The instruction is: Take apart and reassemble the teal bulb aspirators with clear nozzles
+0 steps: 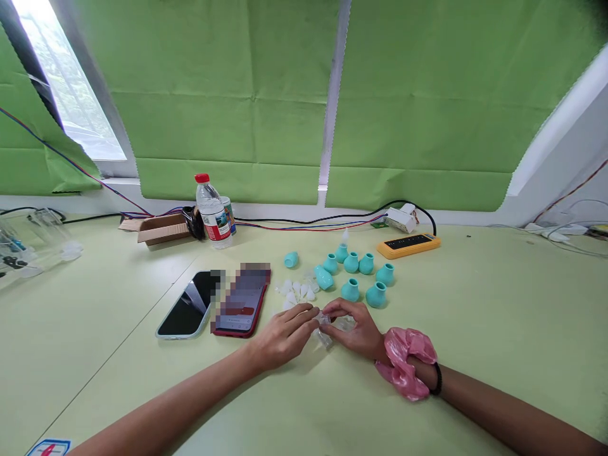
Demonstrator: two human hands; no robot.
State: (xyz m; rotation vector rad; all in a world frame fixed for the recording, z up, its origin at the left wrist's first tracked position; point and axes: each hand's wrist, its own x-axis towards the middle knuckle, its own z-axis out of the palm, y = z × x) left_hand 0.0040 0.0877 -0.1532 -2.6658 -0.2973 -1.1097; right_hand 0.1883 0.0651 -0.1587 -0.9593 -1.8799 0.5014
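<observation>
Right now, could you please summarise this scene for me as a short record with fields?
Left hand: fingertips at a small clear plastic piece, contact unclear
Right hand: pinching the same piece
Right wrist: shiny pink scrunchie, black bracelet
Beyond hands: turquoise bulb-shaped vessels, white cone-shaped pieces
Left of hands: phone in pale case, phone in red case
Further back: clear red-capped plastic bottle, orange power strip

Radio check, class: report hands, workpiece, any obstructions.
Left hand, right hand at clear plastic piece, grip partly hidden. Teal bulbs just beyond. Nothing visibly blocking.
</observation>
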